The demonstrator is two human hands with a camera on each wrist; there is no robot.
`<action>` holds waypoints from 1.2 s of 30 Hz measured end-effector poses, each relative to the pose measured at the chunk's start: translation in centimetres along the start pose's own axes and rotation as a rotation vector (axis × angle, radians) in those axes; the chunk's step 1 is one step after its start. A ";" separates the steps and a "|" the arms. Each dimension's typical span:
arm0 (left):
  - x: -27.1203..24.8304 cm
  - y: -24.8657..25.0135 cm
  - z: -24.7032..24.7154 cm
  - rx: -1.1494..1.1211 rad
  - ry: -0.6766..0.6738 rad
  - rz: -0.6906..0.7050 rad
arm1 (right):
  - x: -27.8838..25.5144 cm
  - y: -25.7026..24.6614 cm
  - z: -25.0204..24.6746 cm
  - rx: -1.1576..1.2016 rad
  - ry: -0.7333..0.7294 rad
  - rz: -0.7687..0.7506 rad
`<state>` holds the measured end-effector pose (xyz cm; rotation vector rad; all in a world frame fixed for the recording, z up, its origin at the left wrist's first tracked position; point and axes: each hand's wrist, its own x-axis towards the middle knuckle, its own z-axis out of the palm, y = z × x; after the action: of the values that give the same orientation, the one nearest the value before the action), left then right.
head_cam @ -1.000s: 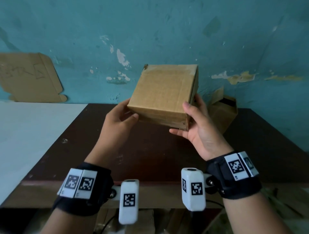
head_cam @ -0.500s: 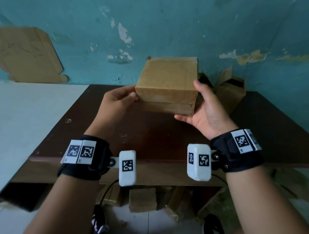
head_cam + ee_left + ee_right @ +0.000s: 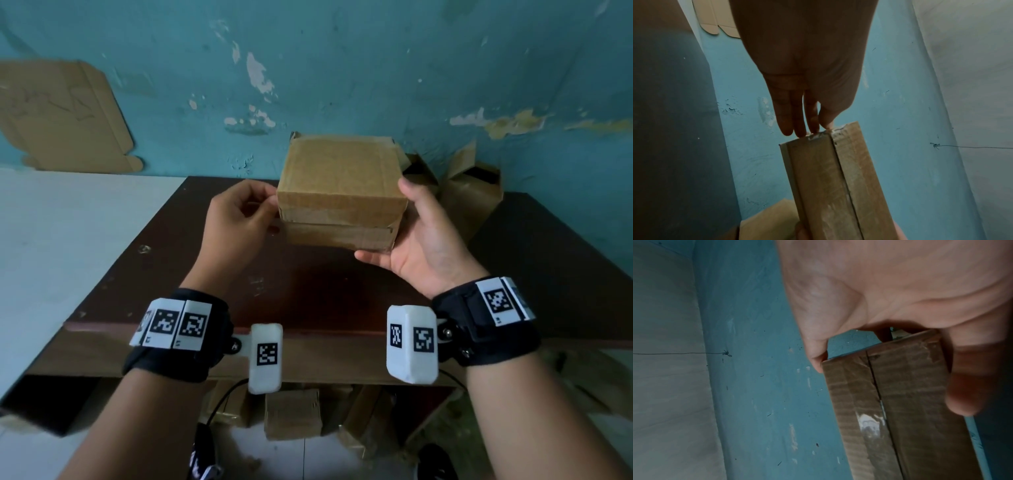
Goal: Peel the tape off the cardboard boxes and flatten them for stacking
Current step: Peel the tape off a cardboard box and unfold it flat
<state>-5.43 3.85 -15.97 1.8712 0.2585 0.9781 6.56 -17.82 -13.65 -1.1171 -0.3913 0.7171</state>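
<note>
Both forearms are bare, with no sleeves. Each wrist wears a wide black strap (image 3: 178,337) carrying white plates printed with black square-code markers (image 3: 498,301). A rounded white camera housing (image 3: 266,358) juts from each strap's inner side — also marked with codes — on a black bracket with visible screws (image 3: 445,331). A thin dark cable (image 3: 222,401) hangs below the left one.

dark table (image 3: 308,294), opened boxes (image 3: 474,198)
</note>
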 end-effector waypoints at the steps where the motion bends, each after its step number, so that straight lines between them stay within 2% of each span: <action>1: 0.0 0.0 0.0 -0.003 -0.003 0.002 | 0.0 0.0 0.1 0.007 -0.004 -0.003; 12: -0.5 0.7 -1.5 -0.109 -0.080 0.017 | 0.1 0.0 0.4 0.039 -0.036 -0.007; 19: -0.4 0.4 -1.8 -0.088 -0.057 0.024 | 0.2 0.4 0.9 0.029 -0.028 0.010; 28: -0.6 0.1 -1.9 0.028 0.094 0.014 | 0.6 1.6 2.5 -0.028 0.003 0.024; 36: -0.7 0.6 -1.7 0.062 0.054 0.027 | 0.8 1.6 2.5 -0.021 0.033 0.014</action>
<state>-7.25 4.25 -15.48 1.9110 0.2993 1.0502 5.05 -15.17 -14.16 -1.1510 -0.3642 0.7072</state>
